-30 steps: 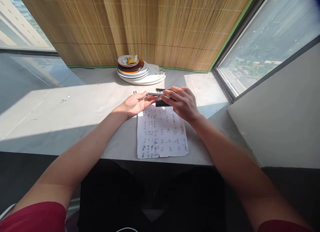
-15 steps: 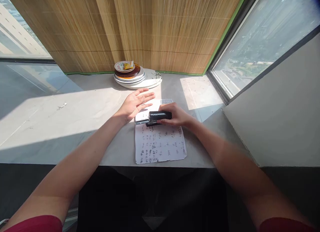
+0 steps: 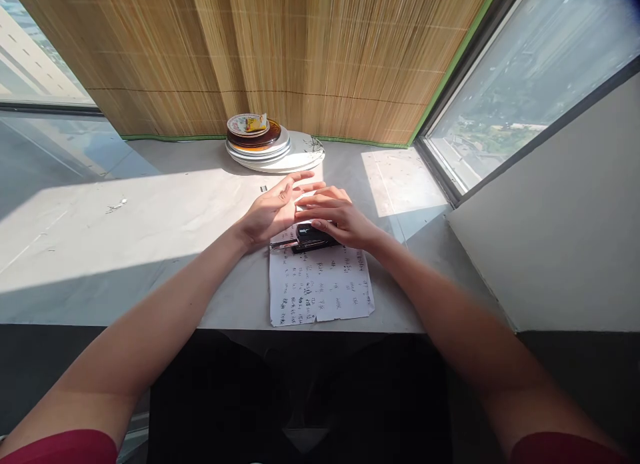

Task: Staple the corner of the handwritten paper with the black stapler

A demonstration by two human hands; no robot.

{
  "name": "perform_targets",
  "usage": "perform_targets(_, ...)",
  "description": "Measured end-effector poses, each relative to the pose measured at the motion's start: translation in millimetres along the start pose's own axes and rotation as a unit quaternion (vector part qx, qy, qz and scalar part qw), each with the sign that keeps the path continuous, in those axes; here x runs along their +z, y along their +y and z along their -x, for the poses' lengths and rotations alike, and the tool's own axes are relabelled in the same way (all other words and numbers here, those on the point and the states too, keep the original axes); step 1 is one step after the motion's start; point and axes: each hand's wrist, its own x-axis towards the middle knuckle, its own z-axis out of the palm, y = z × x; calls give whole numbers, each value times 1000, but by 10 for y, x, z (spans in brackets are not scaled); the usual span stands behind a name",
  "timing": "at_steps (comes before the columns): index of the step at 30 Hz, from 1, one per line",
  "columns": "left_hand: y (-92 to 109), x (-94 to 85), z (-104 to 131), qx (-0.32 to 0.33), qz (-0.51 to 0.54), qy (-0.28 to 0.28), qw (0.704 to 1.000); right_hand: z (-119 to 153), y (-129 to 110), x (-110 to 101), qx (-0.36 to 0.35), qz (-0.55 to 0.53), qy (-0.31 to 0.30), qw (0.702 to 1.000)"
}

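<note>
A black stapler (image 3: pixel 316 236) lies on a sheet of paper (image 3: pixel 323 287) covered in handwriting. Its shiny metal part sticks out to the left. My right hand (image 3: pixel 340 217) is over the stapler, its fingers stretched left toward the other palm; the thumb is at the stapler's top. My left hand (image 3: pixel 274 211) is palm up with the fingers spread, close beside the right fingertips. Whether anything tiny lies between the two hands is hidden. A small dark strip (image 3: pixel 264 189) is on the tabletop just beyond my left hand.
Stacked plates (image 3: pixel 257 151) with a small yellow packet (image 3: pixel 257 123) on top stand at the back, against a bamboo blind (image 3: pixel 280 57). Small silvery bits (image 3: pixel 117 205) lie on the pale tabletop (image 3: pixel 165 224) at left. A white wall (image 3: pixel 560 217) and window bound the right.
My right hand has let go of the stapler, which now rests on the paper, and its fingers have stretched out toward my left palm. The dark strip has come into view.
</note>
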Motion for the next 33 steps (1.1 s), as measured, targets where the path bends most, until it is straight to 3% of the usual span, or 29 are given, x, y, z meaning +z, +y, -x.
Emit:
perform_targets(2, 5, -9, -23, 22, -32, 27, 999, 4, 28, -21, 11, -1, 40, 999)
perform_targets(5, 3, -141, -71, 97, -182, 144, 968, 75, 218, -131, 111, 51, 129, 984)
perform_targets(6, 2, -220, -86, 127, -258, 198, 937, 124, 324, -183, 162, 81, 159, 971)
perform_targets(8, 1, -411, -106, 157, -431, 290, 840, 257, 569, -284, 263, 131, 196, 935)
perform_targets(10, -5, -601, -109, 125, -563, 334, 746, 406, 800, -357, 336, 158, 189, 909)
perform_targets(12, -16, -749, -98, 39, -645, 318, 694, 524, 954, -389, 379, 167, 159, 896)
perform_targets(14, -26, -835, -78, -37, -690, 275, 668, 578, 1003, -395, 390, 169, 140, 894)
perform_targets(16, -27, -868, -58, -62, -710, 248, 656, 564, 954, -398, 377, 180, 158, 895)
perform_targets(19, -5, -861, -39, -58, -714, 262, 647, 457, 757, -422, 324, 180, 223, 902)
perform_targets(22, 21, -838, -35, -45, -706, 276, 651, 335, 509, -427, 245, 108, 242, 932)
perform_targets(24, 35, -832, -36, -28, -700, 256, 666, 280, 365, -390, 183, 36, 200, 962)
perform_targets(27, 53, -840, -35, -28, -688, 234, 686, 235, 220, -285, 88, -83, 53, 991)
perform_targets(30, 57, -830, -45, -34, -678, 257, 688, 201, 151, -169, 36, -122, -81, 988)
perform_targets(33, 22, -745, -76, 11, -625, 292, 724, 177, 125, -93, 33, -78, -122, 989)
